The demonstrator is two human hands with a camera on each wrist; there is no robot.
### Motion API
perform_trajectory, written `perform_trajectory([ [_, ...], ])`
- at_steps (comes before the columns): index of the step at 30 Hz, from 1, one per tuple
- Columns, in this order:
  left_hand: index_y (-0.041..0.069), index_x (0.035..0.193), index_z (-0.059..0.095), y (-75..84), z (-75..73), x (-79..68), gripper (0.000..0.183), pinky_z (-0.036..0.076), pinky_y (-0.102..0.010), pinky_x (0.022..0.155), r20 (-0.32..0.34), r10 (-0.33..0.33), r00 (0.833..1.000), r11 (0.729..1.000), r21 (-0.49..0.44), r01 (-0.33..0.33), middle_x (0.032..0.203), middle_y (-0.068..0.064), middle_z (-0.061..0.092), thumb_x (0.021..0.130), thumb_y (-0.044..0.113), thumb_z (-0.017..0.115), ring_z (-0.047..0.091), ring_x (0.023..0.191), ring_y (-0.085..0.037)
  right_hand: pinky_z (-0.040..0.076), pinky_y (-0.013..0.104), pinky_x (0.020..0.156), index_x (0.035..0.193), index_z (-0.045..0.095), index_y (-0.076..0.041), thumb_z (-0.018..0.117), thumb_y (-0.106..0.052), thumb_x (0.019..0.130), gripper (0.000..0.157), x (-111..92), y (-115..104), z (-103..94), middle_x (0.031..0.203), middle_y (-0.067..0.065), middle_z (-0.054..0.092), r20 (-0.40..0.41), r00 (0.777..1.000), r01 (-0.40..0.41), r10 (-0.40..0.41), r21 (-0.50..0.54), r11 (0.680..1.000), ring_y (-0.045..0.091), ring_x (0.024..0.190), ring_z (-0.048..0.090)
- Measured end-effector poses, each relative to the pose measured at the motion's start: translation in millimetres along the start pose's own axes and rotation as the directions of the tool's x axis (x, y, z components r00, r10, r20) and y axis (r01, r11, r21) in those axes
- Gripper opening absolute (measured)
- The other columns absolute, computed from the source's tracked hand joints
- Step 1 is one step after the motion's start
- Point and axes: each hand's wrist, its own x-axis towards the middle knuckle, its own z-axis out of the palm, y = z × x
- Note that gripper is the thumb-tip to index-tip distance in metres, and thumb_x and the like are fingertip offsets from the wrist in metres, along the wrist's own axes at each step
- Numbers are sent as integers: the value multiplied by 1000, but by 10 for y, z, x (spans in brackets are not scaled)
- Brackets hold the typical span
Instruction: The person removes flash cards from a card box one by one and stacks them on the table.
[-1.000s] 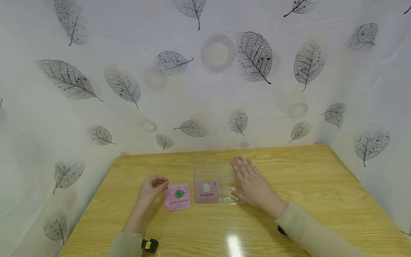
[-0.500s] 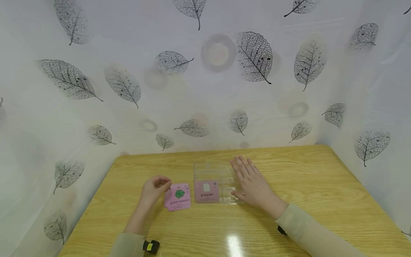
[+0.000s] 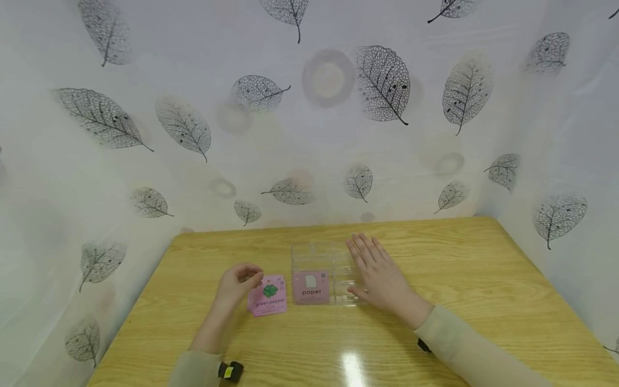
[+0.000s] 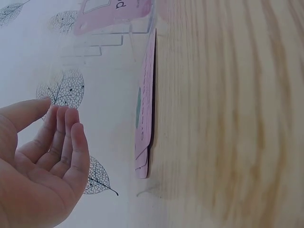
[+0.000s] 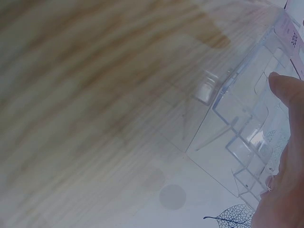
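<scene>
A small stack of pink cards (image 3: 269, 304) lies on the table, its top card printed "green pepper". My left hand (image 3: 236, 285) hovers over the stack's upper left corner, fingers loosely bent. In the left wrist view, that hand (image 4: 47, 159) is apart from the cards (image 4: 146, 114) and nothing is between thumb and fingertips. Right of the stack stands a clear plastic organizer (image 3: 314, 258) with stepped compartments; a pink "paper" card (image 3: 311, 287) is in its front left one. My right hand (image 3: 382, 277) rests with straight fingers on the organizer's right side, hiding part of it.
The wood-grain table (image 3: 464, 301) extends to either side and in front of the organizer. A white leaf-patterned curtain (image 3: 309, 134) rises behind the table's back edge and along both sides.
My left hand has shifted slightly right over the card stack. The right hand, organizer and cards stay in place.
</scene>
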Motion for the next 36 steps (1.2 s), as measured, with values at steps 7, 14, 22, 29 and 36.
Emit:
perform_trajectory([
  [7,-2,113,72,34,25,-28,16,62,-25,84,-3,4,1000,1000,3,-4,104,-15,76,100,7,72,71,88,-11,21,54,133,166,23,2,70,-68,91,113,0,-4,-10,175,23,20,9,1000,-3,3,8,1000,41,162,25],
  [14,-1,113,72,63,73,-49,16,65,-33,86,11,20,1000,1000,-9,-20,103,-13,76,99,7,72,70,87,-11,23,54,133,166,23,2,71,-68,91,113,-5,-10,-8,175,23,21,5,1000,-6,6,14,1000,42,161,28],
  [22,-1,113,72,143,133,-87,17,61,-22,81,24,38,999,999,-27,-37,104,-13,76,99,10,74,70,88,-11,21,54,133,166,22,2,71,-66,91,113,0,-11,-14,175,23,19,8,1000,-6,6,29,1000,42,162,24],
  [29,0,111,73,199,196,-101,15,62,-26,82,29,65,997,998,-16,-65,103,-12,77,99,9,74,71,86,-10,21,54,133,166,22,2,72,-66,91,113,-1,-9,-8,175,23,20,2,1000,-6,6,27,1000,42,161,27],
  [36,0,110,74,244,241,-105,14,59,-19,79,44,77,996,997,-24,-76,104,-12,77,99,8,74,71,89,-12,21,54,133,166,22,2,72,-66,91,113,-2,-8,-2,175,23,20,3,1000,-3,3,25,1000,42,162,26],
])
